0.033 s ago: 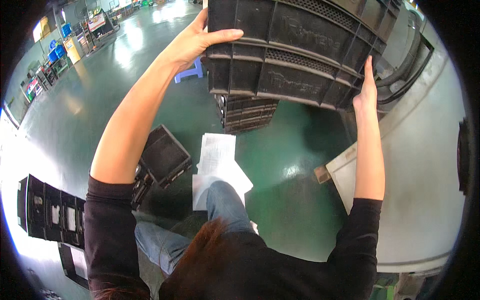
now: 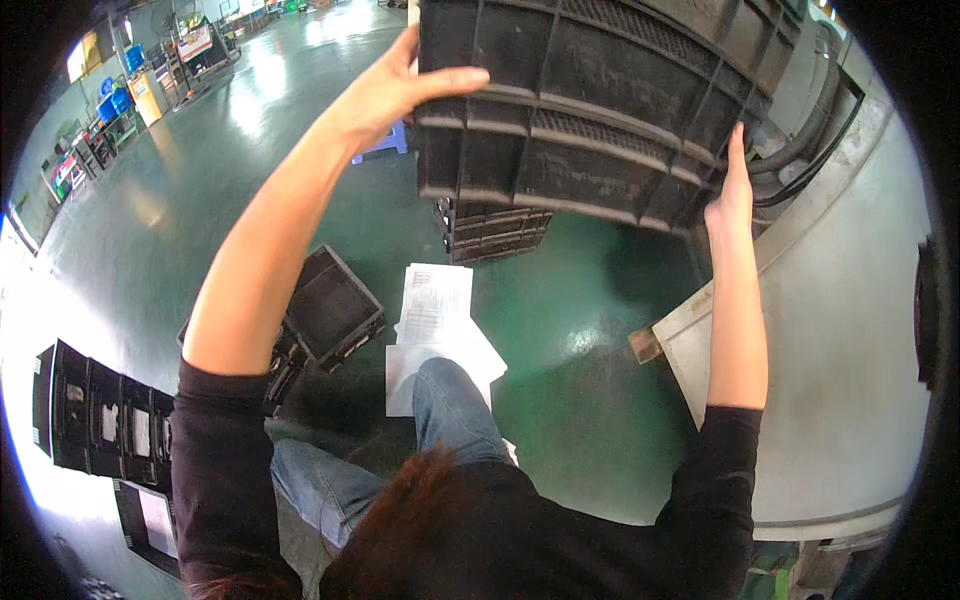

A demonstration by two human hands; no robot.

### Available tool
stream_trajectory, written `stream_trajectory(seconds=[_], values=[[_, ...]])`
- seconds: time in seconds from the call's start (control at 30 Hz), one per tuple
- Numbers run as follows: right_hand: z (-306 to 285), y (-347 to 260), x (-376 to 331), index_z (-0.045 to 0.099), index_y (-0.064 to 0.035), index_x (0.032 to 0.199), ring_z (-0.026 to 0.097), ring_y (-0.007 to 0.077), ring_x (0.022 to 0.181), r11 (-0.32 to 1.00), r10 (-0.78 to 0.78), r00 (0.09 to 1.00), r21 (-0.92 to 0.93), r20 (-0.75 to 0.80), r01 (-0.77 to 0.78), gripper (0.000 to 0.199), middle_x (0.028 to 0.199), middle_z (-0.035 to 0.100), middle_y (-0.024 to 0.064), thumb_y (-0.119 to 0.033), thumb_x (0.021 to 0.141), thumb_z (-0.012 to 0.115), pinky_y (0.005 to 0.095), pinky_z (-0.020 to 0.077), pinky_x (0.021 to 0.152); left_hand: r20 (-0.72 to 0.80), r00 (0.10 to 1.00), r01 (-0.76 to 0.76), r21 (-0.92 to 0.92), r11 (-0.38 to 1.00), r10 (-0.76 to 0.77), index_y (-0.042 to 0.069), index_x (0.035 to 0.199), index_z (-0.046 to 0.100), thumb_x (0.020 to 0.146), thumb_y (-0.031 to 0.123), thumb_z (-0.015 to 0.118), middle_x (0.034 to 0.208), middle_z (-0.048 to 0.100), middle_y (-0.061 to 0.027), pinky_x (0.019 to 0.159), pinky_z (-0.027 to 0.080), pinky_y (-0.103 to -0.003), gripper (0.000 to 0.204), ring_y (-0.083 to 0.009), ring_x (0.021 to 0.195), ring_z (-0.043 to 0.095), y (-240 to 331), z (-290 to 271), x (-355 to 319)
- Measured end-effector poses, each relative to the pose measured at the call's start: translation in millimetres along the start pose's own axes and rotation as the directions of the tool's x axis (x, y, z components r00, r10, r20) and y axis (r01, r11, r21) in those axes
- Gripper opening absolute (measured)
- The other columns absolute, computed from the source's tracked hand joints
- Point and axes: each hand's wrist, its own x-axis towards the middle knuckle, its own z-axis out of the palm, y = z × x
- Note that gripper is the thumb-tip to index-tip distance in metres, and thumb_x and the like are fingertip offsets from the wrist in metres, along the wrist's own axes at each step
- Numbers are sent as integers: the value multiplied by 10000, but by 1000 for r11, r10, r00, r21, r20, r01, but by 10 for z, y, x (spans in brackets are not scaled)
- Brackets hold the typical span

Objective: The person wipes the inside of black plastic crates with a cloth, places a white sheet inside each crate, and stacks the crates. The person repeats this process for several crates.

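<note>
Raised in front of me at the upper middle are black plastic crates, apparently two stacked, with ribbed walls and perforated strips; the top is cut off by the picture's edge. My left hand holds their left end, thumb stretched along the near wall, its other fingers partly hidden behind. At the right end, my right hand presses against the side, fingers mostly out of sight. Below and beyond the held crates stands another black crate stack on the floor.
Paper sheets lie on the green floor by my knee. An open black crate sits left of them, and more black crates stand at far left. A pale machine panel borders my right; a purple stool is farther off.
The held crates have come slightly lower and nearer in the picture, both hands moving down with them. Hardly anything else differs.
</note>
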Motion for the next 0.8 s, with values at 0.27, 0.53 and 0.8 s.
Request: stream_trajectory(seconds=[0.27,0.53,0.8], values=[[-1102,1639,-1172,476,-17,1296,393,215,1269,981,189,980,-23,-56,-191,570,1355,461,77,-400,896,611,433,267,1084,42,998,49,-18,999,-49,-47,1437,187,629,306,870,1407,383,-190,1111,250,-339,1115,-252,1328,339,-1402,50,-1164],[-3242,3455,-2213,474,-120,1309,443,254,1231,943,314,948,94,59,-318,556,1323,504,27,-455,878,581,471,311,1065,86,971,226,-11,974,-225,-85,1429,140,606,387,865,1485,196,-271,1144,161,-414,1193,-358,1405,163,-3584,1095,-2743],[-4174,3897,-2972,433,-131,1298,452,265,1139,971,238,929,37,-285,-238,572,1220,468,66,-549,908,458,411,423,935,251,934,231,117,966,-254,-17,1455,126,645,391,838,1510,152,-237,1142,170,-446,1153,-409,1405,112,-4352,1973,-3526]])
